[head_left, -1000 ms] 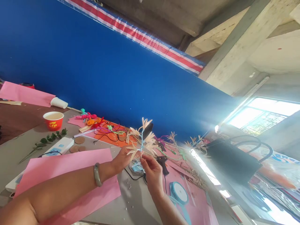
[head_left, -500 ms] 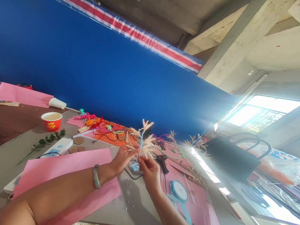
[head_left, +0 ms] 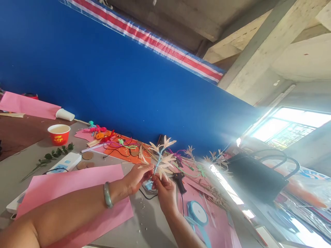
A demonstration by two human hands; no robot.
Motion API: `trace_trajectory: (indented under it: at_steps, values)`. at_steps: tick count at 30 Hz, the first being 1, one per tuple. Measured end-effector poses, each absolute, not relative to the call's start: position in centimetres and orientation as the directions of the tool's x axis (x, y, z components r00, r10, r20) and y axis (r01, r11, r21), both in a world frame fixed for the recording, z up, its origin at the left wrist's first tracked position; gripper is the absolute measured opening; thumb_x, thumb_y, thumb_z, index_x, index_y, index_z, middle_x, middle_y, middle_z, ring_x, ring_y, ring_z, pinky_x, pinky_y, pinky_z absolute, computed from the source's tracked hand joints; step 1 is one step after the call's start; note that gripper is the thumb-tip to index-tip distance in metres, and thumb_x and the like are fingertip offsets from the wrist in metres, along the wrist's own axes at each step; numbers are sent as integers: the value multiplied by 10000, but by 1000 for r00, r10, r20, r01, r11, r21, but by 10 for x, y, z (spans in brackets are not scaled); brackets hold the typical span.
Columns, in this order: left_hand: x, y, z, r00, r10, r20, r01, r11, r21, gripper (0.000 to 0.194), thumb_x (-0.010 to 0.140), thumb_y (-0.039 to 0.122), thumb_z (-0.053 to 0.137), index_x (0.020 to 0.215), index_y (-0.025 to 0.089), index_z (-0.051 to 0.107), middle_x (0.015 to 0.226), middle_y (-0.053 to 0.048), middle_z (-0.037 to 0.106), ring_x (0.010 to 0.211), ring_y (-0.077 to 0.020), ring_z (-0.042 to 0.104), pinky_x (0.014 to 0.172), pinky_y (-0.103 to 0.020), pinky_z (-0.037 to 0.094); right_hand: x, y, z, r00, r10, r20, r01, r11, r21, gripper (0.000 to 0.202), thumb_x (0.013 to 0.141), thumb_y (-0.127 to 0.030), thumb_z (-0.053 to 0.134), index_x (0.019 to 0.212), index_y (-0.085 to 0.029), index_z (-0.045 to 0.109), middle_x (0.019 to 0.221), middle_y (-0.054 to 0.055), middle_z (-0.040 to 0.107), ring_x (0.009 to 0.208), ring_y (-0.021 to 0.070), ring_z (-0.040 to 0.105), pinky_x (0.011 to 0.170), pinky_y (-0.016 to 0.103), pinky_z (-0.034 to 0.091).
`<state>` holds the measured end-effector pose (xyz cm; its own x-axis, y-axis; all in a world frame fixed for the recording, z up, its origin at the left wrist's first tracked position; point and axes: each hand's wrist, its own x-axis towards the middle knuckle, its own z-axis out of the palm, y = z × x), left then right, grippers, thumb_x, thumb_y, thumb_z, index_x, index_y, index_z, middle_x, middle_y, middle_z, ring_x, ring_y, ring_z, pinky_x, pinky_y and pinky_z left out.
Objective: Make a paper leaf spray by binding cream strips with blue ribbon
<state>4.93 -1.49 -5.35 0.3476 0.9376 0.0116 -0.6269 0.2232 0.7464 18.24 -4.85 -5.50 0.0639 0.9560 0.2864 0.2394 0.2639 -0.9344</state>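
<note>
Pale, pointed petals or leaves branch from a light-blue wrapped stem, forming a craft flower sprig [head_left: 159, 156] held upright above the table. My left hand [head_left: 138, 177], with a green bangle at its wrist, pinches the sprig from the left. Close beside it, my right hand [head_left: 164, 191] is closed on the stem's lower end. Below and behind the fingers lies a clear round item with a light-blue part [head_left: 149, 186], partly hidden. To the right are a black glue gun [head_left: 179, 182] and a roll of light-blue ribbon [head_left: 198, 213], its loose end trailing down.
Pink paper [head_left: 77, 203] lies under my left forearm, beside a white power strip [head_left: 64, 162]. A red paper cup [head_left: 59, 134] stands at the left. Tangled craft wires [head_left: 121, 146] lie at the back, before a blue partition [head_left: 116, 79]. A black bag [head_left: 256, 175] sits at the right.
The sprig has tilted and its top has shifted right and slightly down. Both hands keep their hold, moving very little. The view has shifted slightly.
</note>
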Motion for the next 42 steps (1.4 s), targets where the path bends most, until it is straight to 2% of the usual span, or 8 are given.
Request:
trace_trajectory:
  at_steps: [3,7,13,16,21,29,34,42]
  values:
    - [43,-11,-53,399,912,94,-621,193,759,280,653,382,756,719,129,657,705,-31,576,671,-123,502,659,-258,351,191,-43,-59,88,952,294,253,264,-931,247,743,-397,668,704,-153,686,486,-25,533,484,116,476,522,231,385]
    - [30,-3,-43,426,878,221,-727,186,661,610,657,552,697,1129,179,598,979,-82,619,864,-192,552,753,-301,374,202,-39,-59,132,946,295,241,258,-935,246,711,-397,700,718,-151,700,491,-17,563,481,119,492,534,242,403]
    - [18,14,-33,259,957,128,-691,91,717,611,664,456,740,1180,194,546,1011,-73,625,888,-178,568,744,-284,353,209,-42,-65,57,954,296,304,265,-915,245,738,-392,679,717,-149,702,489,-11,575,487,127,512,543,253,431]
    - [20,16,-34,205,972,111,-638,46,769,555,608,352,795,1097,183,593,836,-23,639,789,-148,577,710,-262,334,208,-43,-73,2,951,309,329,291,-898,212,765,-368,660,732,-163,705,499,-15,576,492,127,507,538,249,417]
    - [27,10,-32,115,984,137,-582,-45,812,321,582,347,793,764,148,619,669,5,626,639,-114,545,659,-250,347,205,-43,-76,-58,955,291,337,293,-895,189,780,-354,649,710,-183,688,513,-20,563,498,128,501,544,249,406]
    - [26,5,-28,113,990,85,-599,0,801,411,591,304,794,909,162,575,674,4,658,591,-124,605,616,-256,408,200,-46,-73,-93,959,267,320,283,-904,189,776,-355,650,710,-183,692,512,-20,570,508,129,512,556,243,420]
    - [27,3,-27,155,986,66,-634,48,772,274,586,309,787,704,147,601,614,1,644,609,-141,623,608,-258,421,199,-45,-76,-75,965,253,296,264,-918,211,777,-377,647,725,-177,691,509,-19,576,500,130,515,555,247,422]
    - [31,5,-36,233,969,78,-673,102,733,224,613,275,779,650,144,601,669,-30,678,693,-149,646,700,-269,435,194,-41,-87,-48,968,246,220,251,-943,211,778,-388,648,766,-183,696,516,-15,593,500,133,526,552,253,435]
